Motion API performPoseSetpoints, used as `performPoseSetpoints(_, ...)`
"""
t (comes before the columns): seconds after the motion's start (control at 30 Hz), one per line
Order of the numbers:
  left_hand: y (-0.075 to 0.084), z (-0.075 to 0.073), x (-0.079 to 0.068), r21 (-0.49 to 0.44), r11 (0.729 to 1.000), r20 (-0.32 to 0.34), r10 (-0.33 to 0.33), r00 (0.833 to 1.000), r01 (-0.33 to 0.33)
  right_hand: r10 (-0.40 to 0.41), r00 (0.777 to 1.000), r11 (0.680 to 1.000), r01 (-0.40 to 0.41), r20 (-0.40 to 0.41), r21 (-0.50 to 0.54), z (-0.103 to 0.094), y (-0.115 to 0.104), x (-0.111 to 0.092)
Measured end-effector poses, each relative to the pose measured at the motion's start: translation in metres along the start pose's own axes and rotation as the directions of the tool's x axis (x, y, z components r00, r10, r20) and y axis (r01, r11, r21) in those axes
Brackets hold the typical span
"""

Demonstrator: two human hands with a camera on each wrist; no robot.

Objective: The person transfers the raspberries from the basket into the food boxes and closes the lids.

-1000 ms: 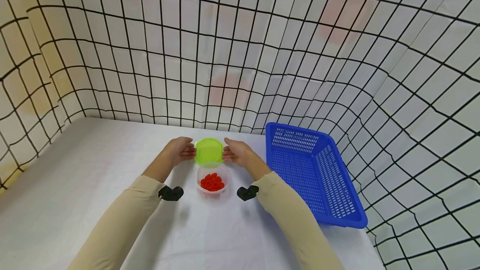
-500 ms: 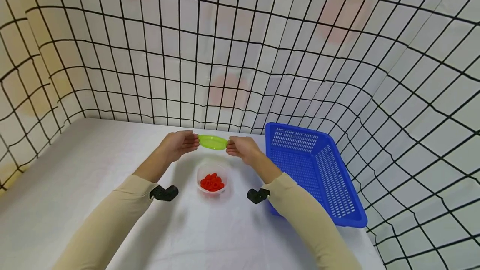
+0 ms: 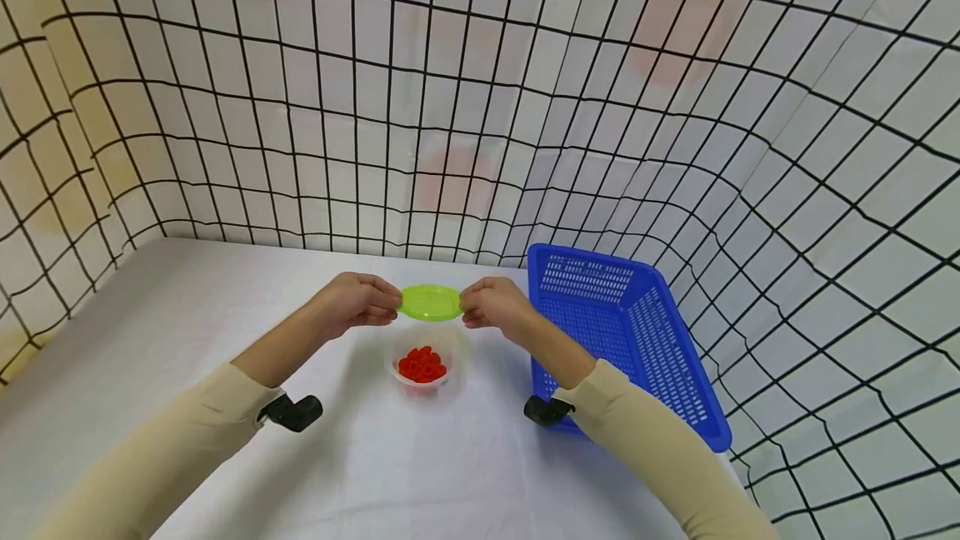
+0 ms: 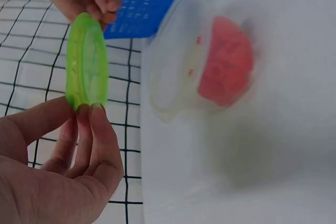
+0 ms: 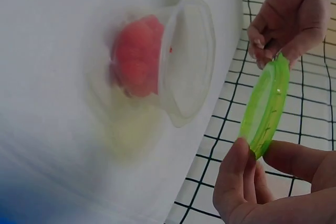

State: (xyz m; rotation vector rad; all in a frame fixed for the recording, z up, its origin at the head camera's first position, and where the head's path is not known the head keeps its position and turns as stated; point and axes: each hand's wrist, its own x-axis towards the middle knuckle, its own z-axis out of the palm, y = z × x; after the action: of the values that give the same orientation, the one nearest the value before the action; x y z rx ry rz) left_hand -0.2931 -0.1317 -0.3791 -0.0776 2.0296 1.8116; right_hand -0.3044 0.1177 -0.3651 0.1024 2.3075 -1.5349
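Observation:
A translucent green lid (image 3: 431, 303) is held in the air between both hands. My left hand (image 3: 360, 302) pinches its left edge between thumb and fingers, and my right hand (image 3: 495, 305) pinches the opposite edge. Just below and nearer to me, a clear plastic tub (image 4: 178, 56) stands on the table with its top uncovered. Several small red pieces (image 3: 422, 365) lie in the bottom of the tub; in the right wrist view they show through its wall as a blurred red heap (image 5: 137, 56).
To the right stands a blue perforated plastic basket (image 3: 592, 323), close to my right forearm. A white cloth (image 3: 420, 465) covers the table. Black wire mesh (image 3: 420, 148) rises behind the table and on both sides, with white fabric behind it.
From beside the tub at table height, the lid has been lifted and tipped by both hands. Over the last half second it has come slightly back toward the tub, with fingers now pinching its edges.

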Motion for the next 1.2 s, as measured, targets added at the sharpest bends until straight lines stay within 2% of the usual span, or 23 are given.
performPoseSetpoints(0.1,-0.005,0.003,-0.005,0.094,0.996,0.023,0.004,1.0,-0.006,-0.009,1.0,0.999,0.01,0.025,-0.044,0.0,0.005,-0.008)
performPoseSetpoints(0.2,-0.01,0.005,-0.008,0.145,0.989,0.043,0.01,0.999,-0.017,-0.011,0.998,0.997,0.016,0.056,-0.075,0.001,0.01,-0.014)
performPoseSetpoints(0.6,-0.03,0.01,-0.02,0.185,0.983,0.061,0.0,0.998,-0.011,0.019,0.987,0.985,0.009,0.16,-0.172,0.01,0.03,-0.029)
performPoseSetpoints(0.87,-0.038,0.013,-0.024,0.187,0.982,0.061,0.027,0.998,-0.038,0.007,0.985,0.983,0.025,0.174,-0.181,0.013,0.037,-0.029)
performPoseSetpoints(1.2,-0.042,0.014,-0.028,0.259,0.963,0.049,0.061,0.997,-0.071,-0.027,0.984,0.973,0.066,0.175,-0.219,0.016,0.04,-0.029)
